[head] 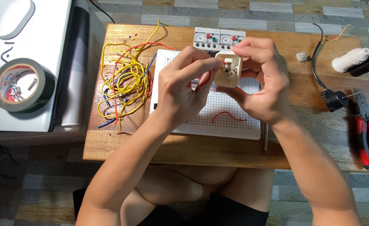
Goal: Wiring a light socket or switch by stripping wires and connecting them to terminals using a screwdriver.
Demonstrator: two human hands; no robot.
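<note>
Right hand [262, 81] is curled around a small cream plastic socket body [228, 69], thumb below and fingers over its top, holding it raised above the white perforated board [234, 121] near the middle of the low wooden table [184, 146]. Left hand [182, 88] is pinched shut on a short red wire [205, 79], its fingertips [216, 62] pressed at the socket's open face where small metal terminals show. That socket looks light and rigid, a hard shell that would be safest gripped by its flat outer sides, as it is now, and kept off the terminals; the wire looks thin and springy, easy to bend and easy to slip from a pinch. At 9 o'clock from the hands lies a tangle of yellow, red and blue wires [123, 81]; at 12 o'clock sit two grey switch modules [218, 39], just beyond the socket. At 3 o'clock lie a black plug [334, 99] and red-handled pliers [368, 134], well apart. Bare board toward 6 o'clock, holding one loose red wire loop [228, 115], gives the most open room; the table's near edge lies just beyond it.
</note>
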